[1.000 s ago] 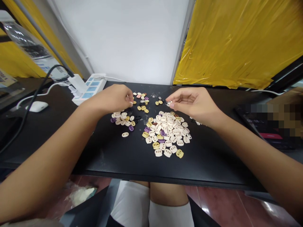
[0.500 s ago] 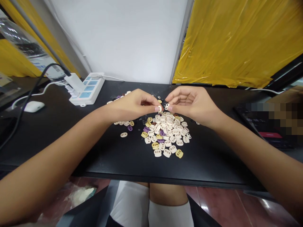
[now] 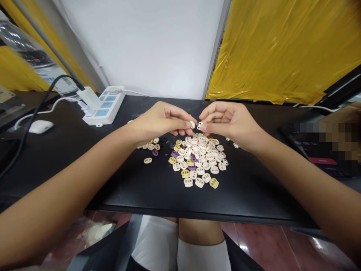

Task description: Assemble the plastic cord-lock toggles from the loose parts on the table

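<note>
Between the thumb and fingers of my left hand point(image 3: 173, 120) is a cream cord lock shell point(image 3: 192, 124), pinched near its edge. My right hand point(image 3: 225, 119) pinches a small white two-hole cord lock insert point(image 3: 199, 125), with a thin bit sticking out toward the shell. The two pieces are close together, and I cannot tell whether they touch. Below both hands lies a pile of cord locks point(image 3: 201, 154), mostly cream with some yellow and purple ones. Beyond my left wrist is a second group of cord locks point(image 3: 151, 146), partly hidden by the hand.
A white power strip point(image 3: 108, 107) with plugs and cables stands at the back left, near a plastic bottle point(image 3: 50, 71) and a white earphone case point(image 3: 41, 127). On the right lies a dark device point(image 3: 304, 146). The black table point(image 3: 126, 192) ends at my lap.
Both hands have risen slightly, and the left hand's fingers have spread lower. The shell has turned and moved up a little, and the insert still faces it.
</note>
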`<state>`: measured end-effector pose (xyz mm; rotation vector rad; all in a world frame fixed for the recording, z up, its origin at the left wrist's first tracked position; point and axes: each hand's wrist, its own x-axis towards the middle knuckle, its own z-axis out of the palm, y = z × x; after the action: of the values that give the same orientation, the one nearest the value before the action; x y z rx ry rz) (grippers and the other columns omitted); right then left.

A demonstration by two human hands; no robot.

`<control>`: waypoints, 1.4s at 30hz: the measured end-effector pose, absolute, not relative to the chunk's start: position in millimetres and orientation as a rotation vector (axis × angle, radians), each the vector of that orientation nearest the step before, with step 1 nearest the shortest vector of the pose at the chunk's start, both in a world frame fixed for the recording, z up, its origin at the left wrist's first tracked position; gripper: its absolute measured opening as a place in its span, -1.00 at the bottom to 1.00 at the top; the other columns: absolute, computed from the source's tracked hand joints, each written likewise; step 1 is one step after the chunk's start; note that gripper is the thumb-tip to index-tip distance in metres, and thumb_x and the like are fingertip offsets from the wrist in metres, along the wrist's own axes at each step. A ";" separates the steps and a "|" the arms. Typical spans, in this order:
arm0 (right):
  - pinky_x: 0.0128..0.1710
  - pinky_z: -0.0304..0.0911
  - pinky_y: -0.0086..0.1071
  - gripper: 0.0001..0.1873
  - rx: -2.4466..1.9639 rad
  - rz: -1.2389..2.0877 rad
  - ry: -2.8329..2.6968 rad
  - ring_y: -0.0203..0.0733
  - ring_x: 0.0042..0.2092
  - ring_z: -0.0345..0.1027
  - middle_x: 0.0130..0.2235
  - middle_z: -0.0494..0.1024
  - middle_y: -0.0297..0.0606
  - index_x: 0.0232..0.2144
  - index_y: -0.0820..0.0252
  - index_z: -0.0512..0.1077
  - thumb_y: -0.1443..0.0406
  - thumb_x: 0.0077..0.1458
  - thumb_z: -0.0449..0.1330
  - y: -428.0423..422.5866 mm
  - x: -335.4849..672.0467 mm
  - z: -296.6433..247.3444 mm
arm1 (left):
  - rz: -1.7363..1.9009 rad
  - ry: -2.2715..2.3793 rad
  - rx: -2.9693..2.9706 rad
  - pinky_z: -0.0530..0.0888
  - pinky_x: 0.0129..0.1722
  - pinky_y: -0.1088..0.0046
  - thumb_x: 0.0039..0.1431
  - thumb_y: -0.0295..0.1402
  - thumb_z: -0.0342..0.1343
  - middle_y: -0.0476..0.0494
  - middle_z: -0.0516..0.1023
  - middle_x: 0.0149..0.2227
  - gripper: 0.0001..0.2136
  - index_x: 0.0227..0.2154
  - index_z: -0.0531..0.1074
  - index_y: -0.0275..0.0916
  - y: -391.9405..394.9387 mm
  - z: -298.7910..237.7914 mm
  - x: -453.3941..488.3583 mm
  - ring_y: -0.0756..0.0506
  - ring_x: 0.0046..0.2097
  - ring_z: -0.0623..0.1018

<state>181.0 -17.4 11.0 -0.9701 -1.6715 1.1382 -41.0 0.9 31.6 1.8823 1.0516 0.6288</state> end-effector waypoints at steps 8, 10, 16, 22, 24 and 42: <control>-0.40 0.39 -0.33 -0.68 -0.973 1.197 -1.632 -0.24 -0.43 0.46 -0.45 0.61 -0.27 -0.38 0.20 0.53 0.24 -0.18 0.54 -15.4 178.8 6.7 | 0.688 1.064 1.754 0.65 -0.18 0.28 0.19 -0.36 0.23 -0.21 0.73 -0.21 -0.78 -0.14 0.68 -0.22 3.0 25.9 -39.1 -0.13 -0.17 0.68; -0.41 0.39 -0.33 -0.69 -0.974 1.194 -1.627 -0.25 -0.44 0.46 -0.45 0.61 -0.27 -0.38 0.20 0.53 0.26 -0.17 0.53 -15.6 178.5 7.0 | 0.697 1.087 1.749 0.65 -0.17 0.29 0.21 -0.36 0.21 -0.22 0.73 -0.19 -0.78 -0.13 0.66 -0.23 3.4 25.7 -38.9 -0.12 -0.17 0.69; -0.42 0.40 -0.35 -0.71 -0.996 1.198 -1.623 -0.25 -0.43 0.48 -0.46 0.60 -0.30 -0.40 0.19 0.52 0.31 -0.20 0.51 -16.3 177.6 7.5 | 0.717 1.110 1.748 0.65 -0.18 0.30 0.16 -0.40 0.22 -0.20 0.73 -0.22 -0.76 -0.10 0.61 -0.23 2.4 25.5 -35.7 -0.13 -0.16 0.69; -0.42 0.39 -0.34 -0.73 -1.008 1.179 -1.618 -0.26 -0.45 0.45 -0.47 0.60 -0.30 -0.39 0.19 0.52 0.33 -0.19 0.50 -16.0 178.2 8.2 | 0.724 1.197 1.904 0.60 -0.23 0.33 0.12 -0.44 0.17 -0.20 0.70 -0.32 -0.79 -0.19 0.61 -0.29 6.0 18.4 -35.8 -0.11 -0.25 0.66; -0.44 0.37 -0.34 -0.73 -1.014 1.160 -1.603 -0.28 -0.47 0.43 -0.48 0.58 -0.31 -0.39 0.19 0.52 0.32 -0.18 0.50 -15.6 178.6 8.9 | 0.751 1.218 2.102 0.57 -0.23 0.33 0.10 -0.44 0.17 -0.18 0.69 -0.33 -0.77 -0.18 0.61 -0.30 8.2 14.2 -38.1 -0.11 -0.27 0.64; -0.32 0.45 -0.23 -0.76 -1.022 0.993 -1.508 -0.26 -0.44 0.43 -0.44 0.56 -0.34 -0.43 0.13 0.51 0.31 -0.18 0.49 -7.1 186.6 10.8 | 0.576 0.896 2.667 0.50 0.02 0.29 0.28 -0.50 0.02 -0.17 0.70 -0.09 -0.75 -0.15 0.60 -0.25 14.2 -8.6 -29.8 -0.15 -0.05 0.65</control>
<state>186.6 -7.1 10.8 -1.0224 -1.5085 0.9934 -29.8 14.2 -8.6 2.6668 0.8955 0.5760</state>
